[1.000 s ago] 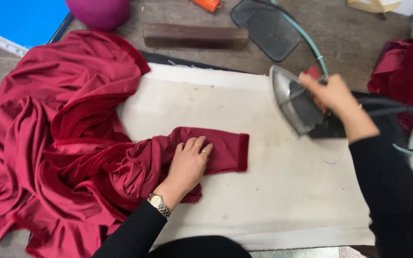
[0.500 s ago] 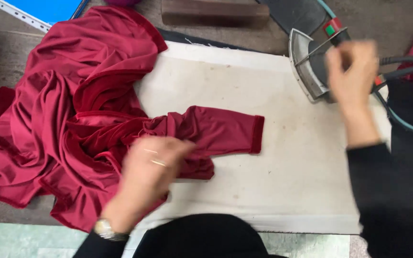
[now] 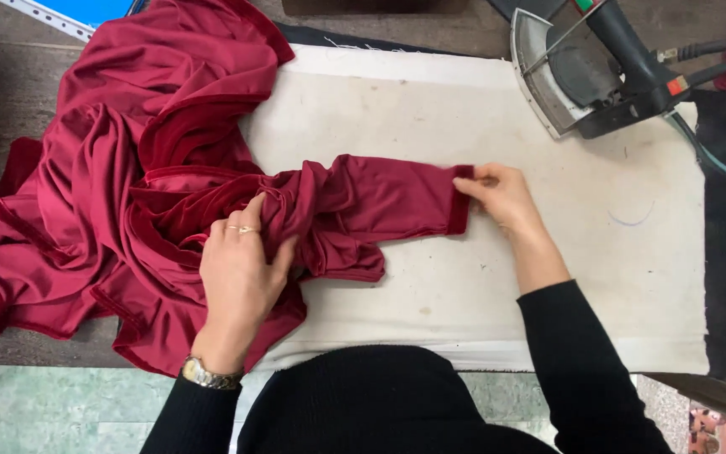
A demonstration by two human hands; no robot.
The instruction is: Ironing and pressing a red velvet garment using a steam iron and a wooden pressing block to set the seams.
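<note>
Nearest, at the bottom centre of the frame: the person's black-clad torso and two black sleeves, the left one ending in a metal wristwatch (image 3: 206,374). Left hand (image 3: 241,273), lower left of centre: palm down, fingers spread and slightly curled, pressing on the bunched part of a dark red satin garment (image 3: 111,185); rings on one finger; it presses rather than grips. Right hand (image 3: 502,197), right of centre: fingers drawn together, pinching the hemmed end of the garment's sleeve (image 3: 388,202) between thumb and fingertips. The sleeve lies stretched across the middle of the frame, running from the bunched cloth under the left hand to the right hand, flat on a white padded cover (image 3: 464,109) marked with faint stains. The bulk of the garment lies heaped in folds at the left of the frame, half on the cover and half spilling over its left edge onto the dark wooden desk (image 3: 10,92). Further off, upper right: a steam iron (image 3: 586,71) resting tilted on its side on the cover, metal soleplate showing, black handle, with cables and a pale green hose trailing off to the right edge. Farthest, upper left corner: a blue board with a white edge (image 3: 86,13), cut off by the frame. Bottom left: pale green floor tiling (image 3: 44,412) below the desk edge.
</note>
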